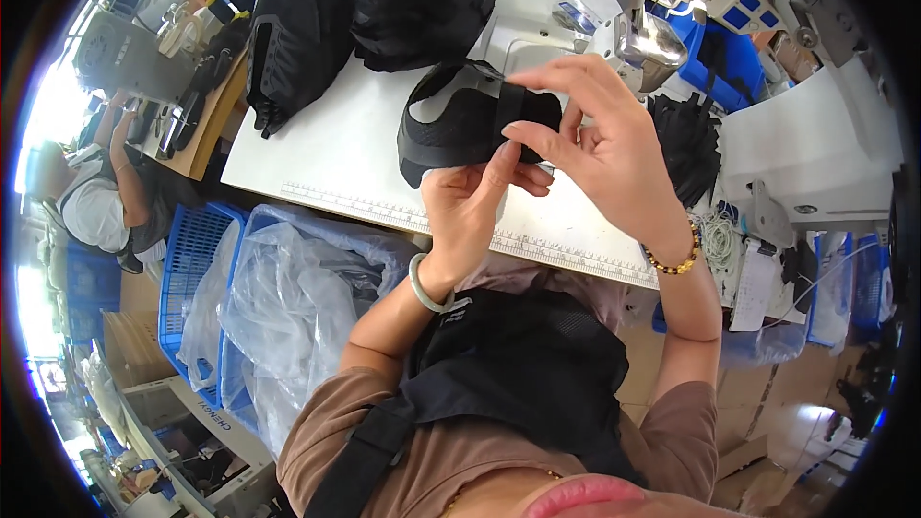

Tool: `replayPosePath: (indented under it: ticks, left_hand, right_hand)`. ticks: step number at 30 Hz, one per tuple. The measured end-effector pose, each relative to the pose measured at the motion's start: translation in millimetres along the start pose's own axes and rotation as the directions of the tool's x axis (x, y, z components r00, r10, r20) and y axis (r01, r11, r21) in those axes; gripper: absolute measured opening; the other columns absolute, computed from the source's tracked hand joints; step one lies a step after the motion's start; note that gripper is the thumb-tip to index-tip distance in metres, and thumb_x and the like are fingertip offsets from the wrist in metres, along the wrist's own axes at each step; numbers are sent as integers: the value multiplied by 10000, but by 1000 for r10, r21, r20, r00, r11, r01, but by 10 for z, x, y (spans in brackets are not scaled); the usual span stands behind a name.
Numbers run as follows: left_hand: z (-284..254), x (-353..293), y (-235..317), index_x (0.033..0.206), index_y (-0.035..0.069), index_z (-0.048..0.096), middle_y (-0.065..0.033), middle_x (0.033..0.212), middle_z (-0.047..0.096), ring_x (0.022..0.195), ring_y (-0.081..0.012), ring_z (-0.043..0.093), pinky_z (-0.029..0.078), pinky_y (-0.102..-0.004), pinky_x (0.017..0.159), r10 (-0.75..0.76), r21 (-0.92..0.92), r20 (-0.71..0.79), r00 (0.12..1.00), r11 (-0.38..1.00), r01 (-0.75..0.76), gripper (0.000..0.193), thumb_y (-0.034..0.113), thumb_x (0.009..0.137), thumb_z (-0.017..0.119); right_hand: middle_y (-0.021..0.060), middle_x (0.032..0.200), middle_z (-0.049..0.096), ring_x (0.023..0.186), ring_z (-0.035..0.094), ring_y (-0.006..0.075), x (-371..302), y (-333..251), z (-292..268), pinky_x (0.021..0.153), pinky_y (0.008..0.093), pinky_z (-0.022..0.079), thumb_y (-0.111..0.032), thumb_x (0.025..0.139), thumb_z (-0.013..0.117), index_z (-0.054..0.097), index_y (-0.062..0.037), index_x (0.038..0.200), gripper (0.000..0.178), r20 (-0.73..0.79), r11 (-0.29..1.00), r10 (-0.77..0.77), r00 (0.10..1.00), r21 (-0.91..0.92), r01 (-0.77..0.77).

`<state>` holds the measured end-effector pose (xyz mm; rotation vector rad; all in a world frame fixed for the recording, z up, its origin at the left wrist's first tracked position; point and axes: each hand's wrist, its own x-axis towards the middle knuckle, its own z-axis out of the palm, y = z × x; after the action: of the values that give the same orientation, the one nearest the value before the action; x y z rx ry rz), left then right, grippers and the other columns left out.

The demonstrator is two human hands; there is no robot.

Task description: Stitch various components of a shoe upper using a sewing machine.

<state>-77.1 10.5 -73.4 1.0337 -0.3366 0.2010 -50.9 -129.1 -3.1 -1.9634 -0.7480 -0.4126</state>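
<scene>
The left hand (464, 211) pinches the lower edge of a curved black fabric piece (459, 125); the right hand (614, 139), thumb and forefinger apart, holds its right side.

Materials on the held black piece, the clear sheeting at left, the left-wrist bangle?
Black piece: likely fabric, mostly matte; it bends into soft curves.
Clear sheeting: probably thin plastic film; see-through, crinkled, glossy highlights.
Bangle: smooth, pale, slightly glossy; stone, glass or plastic, can't tell.
</scene>
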Motion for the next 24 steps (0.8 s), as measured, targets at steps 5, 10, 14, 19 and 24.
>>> replayPosePath:
  ticks: [5,10,14,19,24]
  left_hand:
    - [-16,-20,-51,993,-107,588,-85,789,637,690,-134,614,514,-247,628,-5,-57,-27,1000,998,3,198,70,954,509]
    - [-79,-123,-129,929,-99,637,13,778,596,695,-28,465,402,-171,583,121,178,-72,990,978,-107,169,42,934,544]
    - [-70,-102,-201,919,-104,641,14,787,601,692,-27,475,407,-171,581,72,129,-109,991,990,-58,161,30,925,552]
    - [-81,-144,-196,928,-109,645,1,809,611,716,-30,492,420,-166,607,78,110,-102,992,992,-66,161,18,923,547]
    - [-218,-174,-327,960,-118,636,-44,854,641,775,-61,558,468,-188,673,103,67,-54,993,993,-99,177,16,932,523]
  right_hand:
    - [42,954,538,620,517,115,-169,138,12,500,215,414,-47,696,722,679,-59,974,282,68,749,-484,872,-483,453]
    - [3,930,505,667,513,103,-360,214,37,526,195,403,-59,669,679,686,-49,963,294,225,429,-717,660,-605,671]
    - [2,931,508,667,507,101,-367,252,1,515,203,393,-68,671,665,682,-47,975,305,267,442,-688,675,-584,681]
    - [-2,929,516,656,505,99,-382,220,13,506,206,391,-76,676,656,679,-45,990,316,237,452,-703,670,-578,679]
    - [26,960,560,605,528,102,-332,200,21,487,208,422,-6,678,693,672,-43,1013,338,136,687,-611,780,-397,608]
